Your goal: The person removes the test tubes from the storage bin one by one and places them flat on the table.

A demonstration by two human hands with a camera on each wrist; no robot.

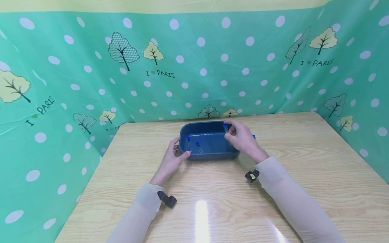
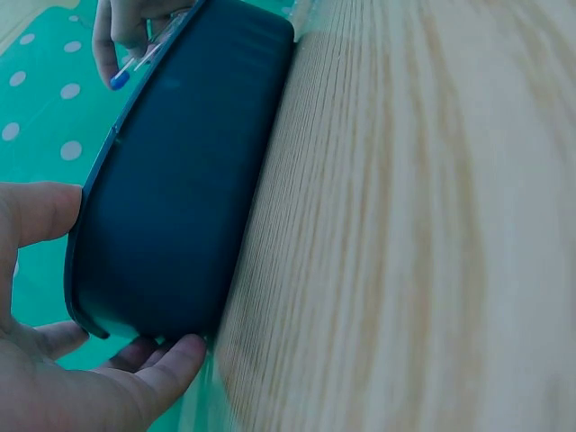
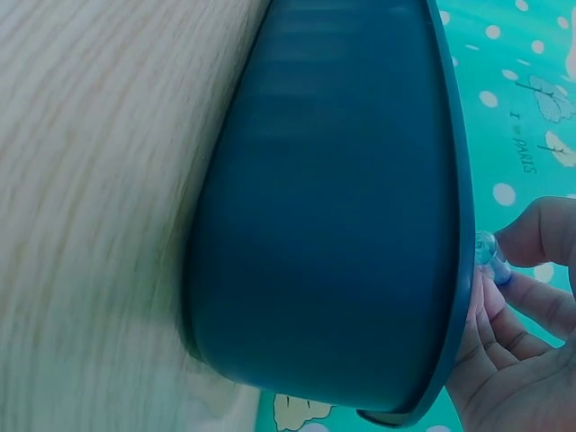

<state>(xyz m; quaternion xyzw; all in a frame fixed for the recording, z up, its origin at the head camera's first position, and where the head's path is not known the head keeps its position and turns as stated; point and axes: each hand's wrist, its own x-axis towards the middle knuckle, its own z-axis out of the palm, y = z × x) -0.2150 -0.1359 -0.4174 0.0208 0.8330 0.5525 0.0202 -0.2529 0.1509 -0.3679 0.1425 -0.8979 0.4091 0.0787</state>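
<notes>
Tub: At table centre we see the dark blue tub [image 1: 209, 153], two blue-capped tubes [image 1: 198, 145] inside.
Right hand [image 1: 243, 138]: at its 2 o'clock rim, we see fingers pinching a blue-capped tube [image 1: 225, 127].
Left hand [image 1: 171, 160]: at 8 o'clock, gripping the tub's corner.
Table [image 1: 304, 175]: wood, polka-dot backdrop [image 1: 212, 60] at 12.

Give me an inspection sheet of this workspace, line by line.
Surface: wooden table, glare near the front edge.
Job's things: blue tub; two blue-capped tubes lie inside it; a third tube is held over its rim.
Clutter: a blue-tipped item behind the right hand.
Hands: left hand holds the tub's left end; right hand pinches the third tube.
Cables: nothing seen.
Surroundings: green dotted backdrop printed with trees.
</notes>
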